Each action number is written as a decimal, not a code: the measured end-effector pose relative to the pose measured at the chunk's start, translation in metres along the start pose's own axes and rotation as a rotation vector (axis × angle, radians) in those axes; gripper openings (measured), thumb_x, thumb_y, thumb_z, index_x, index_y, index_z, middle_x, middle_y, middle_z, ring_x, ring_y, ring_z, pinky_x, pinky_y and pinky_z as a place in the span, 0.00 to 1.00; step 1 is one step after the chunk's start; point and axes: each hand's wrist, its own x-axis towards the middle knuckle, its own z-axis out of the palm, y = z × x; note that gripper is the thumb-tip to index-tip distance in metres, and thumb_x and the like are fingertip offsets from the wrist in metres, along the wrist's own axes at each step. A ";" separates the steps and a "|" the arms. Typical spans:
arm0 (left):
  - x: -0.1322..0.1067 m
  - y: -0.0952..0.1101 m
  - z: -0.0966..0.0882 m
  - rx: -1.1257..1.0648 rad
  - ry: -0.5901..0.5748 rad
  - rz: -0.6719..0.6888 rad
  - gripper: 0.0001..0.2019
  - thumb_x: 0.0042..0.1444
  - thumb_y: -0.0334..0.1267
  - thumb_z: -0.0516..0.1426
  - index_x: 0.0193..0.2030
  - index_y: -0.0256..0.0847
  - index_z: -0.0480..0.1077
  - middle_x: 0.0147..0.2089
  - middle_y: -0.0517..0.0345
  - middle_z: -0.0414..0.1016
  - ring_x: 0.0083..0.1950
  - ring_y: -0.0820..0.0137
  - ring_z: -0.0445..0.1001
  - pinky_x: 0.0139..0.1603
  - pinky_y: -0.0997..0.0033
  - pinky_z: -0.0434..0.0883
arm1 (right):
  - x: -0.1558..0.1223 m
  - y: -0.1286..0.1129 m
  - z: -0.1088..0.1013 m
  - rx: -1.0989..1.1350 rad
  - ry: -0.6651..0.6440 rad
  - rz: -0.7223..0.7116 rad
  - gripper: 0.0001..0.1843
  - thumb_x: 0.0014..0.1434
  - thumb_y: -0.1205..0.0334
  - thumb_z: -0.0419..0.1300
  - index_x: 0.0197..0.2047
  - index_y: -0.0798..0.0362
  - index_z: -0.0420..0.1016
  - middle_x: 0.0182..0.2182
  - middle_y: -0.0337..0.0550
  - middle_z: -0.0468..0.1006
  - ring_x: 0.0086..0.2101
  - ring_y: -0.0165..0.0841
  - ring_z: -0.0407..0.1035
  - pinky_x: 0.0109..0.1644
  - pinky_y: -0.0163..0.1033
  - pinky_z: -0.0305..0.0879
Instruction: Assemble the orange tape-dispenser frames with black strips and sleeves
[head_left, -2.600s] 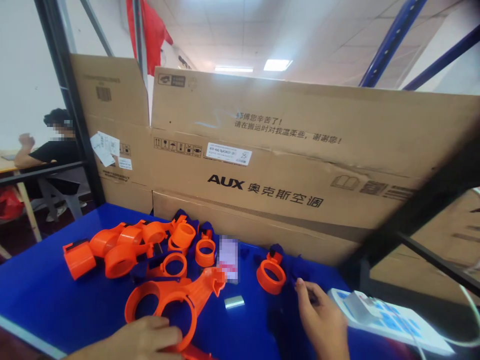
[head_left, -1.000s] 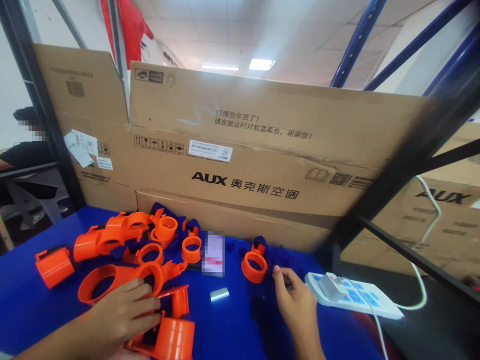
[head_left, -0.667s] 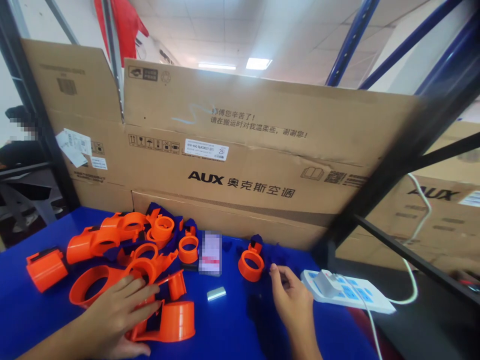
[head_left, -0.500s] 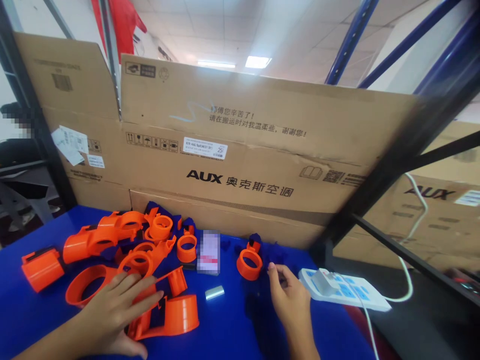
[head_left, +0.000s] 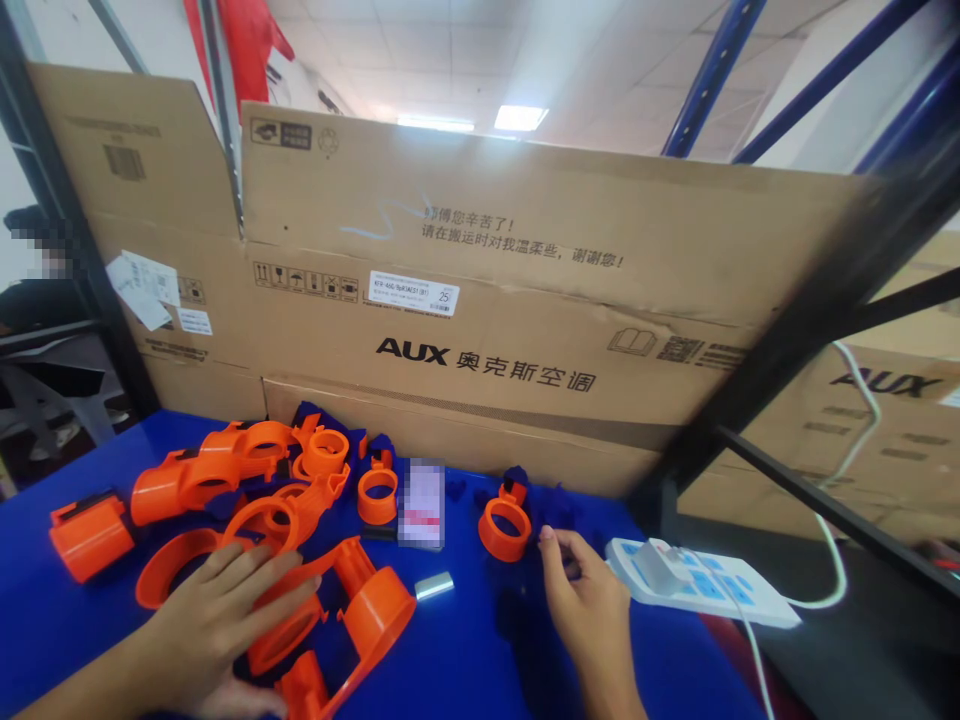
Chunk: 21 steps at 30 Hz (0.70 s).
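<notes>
My left hand (head_left: 221, 620) lies over an orange plastic tape dispenser (head_left: 382, 608), fingers across its top and thumb below; its near side is partly hidden under the palm. Several more orange tape dispensers (head_left: 94, 538) are heaped behind and to the left of that hand. My right hand (head_left: 592, 605) hovers farther right, thumb and forefinger drawn together in a pinch; anything between the fingertips is too small to make out. Just left of these fingertips stands a single orange tape dispenser (head_left: 504, 545) with a dark part behind it. A small silvery piece (head_left: 434, 586) rests between the hands.
A blurred pinkish card or screen (head_left: 421, 505) lies at mid-table. At the right, a white power strip (head_left: 705, 585) has a plug and cables. A tall cardboard sheet (head_left: 487, 300) walls off the back of the blue table (head_left: 442, 665). Dark rack posts (head_left: 705, 440) frame it. Someone is at far left.
The orange tape dispenser under my left hand has turned and tilted, its round end shifting right and its lower end nearer me. My right hand keeps its pinch. The view has shifted slightly.
</notes>
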 end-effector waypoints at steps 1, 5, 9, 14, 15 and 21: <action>0.001 0.001 0.000 -0.001 0.008 -0.009 0.38 0.49 0.73 0.59 0.63 0.56 0.74 0.61 0.46 0.78 0.56 0.45 0.74 0.60 0.48 0.61 | -0.001 -0.002 0.000 0.006 0.008 -0.018 0.28 0.68 0.38 0.52 0.35 0.53 0.81 0.28 0.48 0.83 0.27 0.39 0.75 0.31 0.39 0.67; 0.011 0.000 -0.012 0.029 0.038 -0.002 0.32 0.54 0.63 0.63 0.63 0.56 0.73 0.60 0.48 0.79 0.55 0.49 0.75 0.59 0.52 0.62 | -0.005 -0.015 0.005 0.136 0.029 -0.165 0.21 0.69 0.45 0.56 0.36 0.52 0.79 0.31 0.48 0.82 0.30 0.39 0.74 0.37 0.41 0.69; 0.027 0.012 -0.027 0.051 0.204 -0.027 0.20 0.58 0.45 0.65 0.58 0.57 0.77 0.54 0.54 0.83 0.52 0.55 0.76 0.63 0.52 0.60 | -0.024 -0.041 0.020 0.375 -0.101 -0.272 0.12 0.69 0.55 0.59 0.37 0.51 0.79 0.32 0.47 0.80 0.34 0.39 0.75 0.44 0.44 0.71; 0.066 0.066 -0.019 -0.022 0.470 0.100 0.18 0.59 0.31 0.64 0.53 0.55 0.81 0.44 0.63 0.86 0.43 0.65 0.77 0.62 0.63 0.61 | -0.069 -0.084 0.050 1.045 -0.541 -0.097 0.41 0.66 0.41 0.60 0.75 0.41 0.49 0.59 0.54 0.74 0.42 0.41 0.77 0.43 0.46 0.74; 0.077 0.079 -0.015 -0.045 0.474 0.184 0.16 0.61 0.31 0.62 0.53 0.53 0.81 0.43 0.65 0.86 0.40 0.68 0.78 0.58 0.69 0.64 | -0.075 -0.090 0.054 1.175 -0.600 -0.035 0.45 0.65 0.37 0.60 0.76 0.39 0.44 0.60 0.55 0.73 0.43 0.42 0.77 0.41 0.46 0.74; 0.142 0.130 0.000 -0.402 0.293 0.329 0.19 0.64 0.21 0.54 0.56 0.39 0.77 0.43 0.54 0.88 0.39 0.64 0.86 0.38 0.71 0.73 | -0.058 -0.088 0.050 1.258 -0.302 0.508 0.26 0.57 0.45 0.71 0.54 0.48 0.76 0.32 0.41 0.81 0.30 0.38 0.76 0.35 0.40 0.73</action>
